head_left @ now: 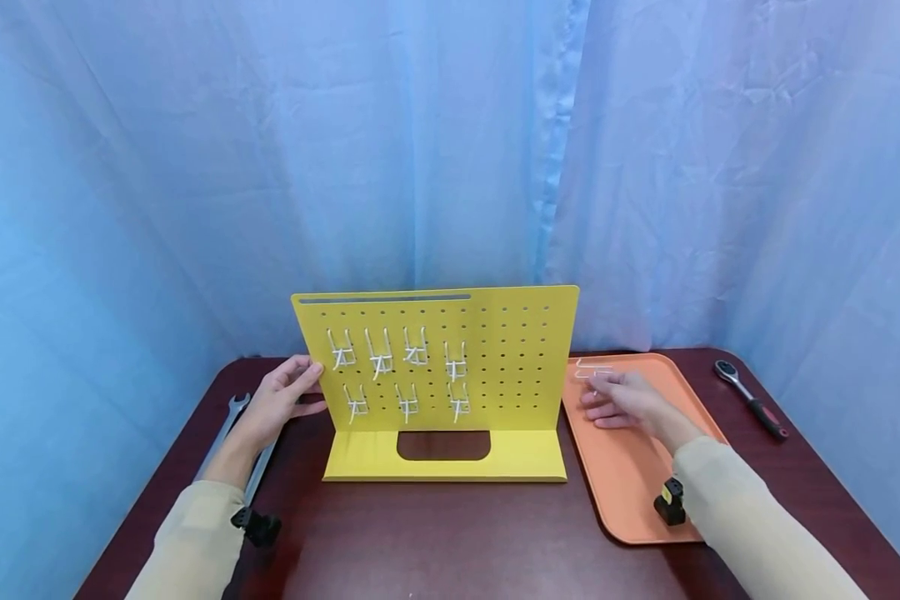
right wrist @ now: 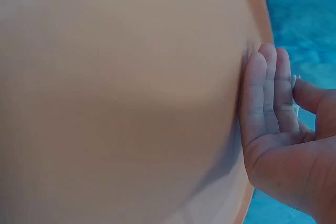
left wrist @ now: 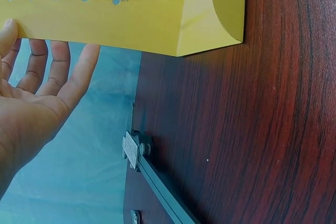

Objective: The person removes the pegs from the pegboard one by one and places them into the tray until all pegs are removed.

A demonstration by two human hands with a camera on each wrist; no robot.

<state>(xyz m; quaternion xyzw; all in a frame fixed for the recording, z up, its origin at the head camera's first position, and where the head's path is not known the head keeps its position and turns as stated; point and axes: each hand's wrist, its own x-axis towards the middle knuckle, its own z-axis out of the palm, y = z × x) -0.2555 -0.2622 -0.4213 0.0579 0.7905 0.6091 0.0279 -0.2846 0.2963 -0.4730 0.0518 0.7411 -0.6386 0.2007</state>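
A yellow pegboard [head_left: 495, 300] stands upright on its yellow base [head_left: 525, 454] in the middle of the table. Several white wire hooks [head_left: 456, 367] hang on its left and middle part, in two rows. My left hand [head_left: 277, 400] holds the board's left edge, thumb on the front and fingers behind, as the left wrist view also shows. Over the far end of an orange tray [head_left: 630, 492], my right hand [head_left: 622, 400] pinches a white wire hook [head_left: 592, 367] between thumb and forefinger. In the right wrist view only a sliver of that hook [right wrist: 295, 81] shows past the fingers.
A wrench [head_left: 238, 404] lies on the left of the dark wooden table [head_left: 435, 542]. Near it lies a long metal tool that looks like a caliper [left wrist: 160, 190]. A ratchet [head_left: 750, 400] with a black and red handle rests right of the tray. Blue curtains [head_left: 420, 167] hang behind.
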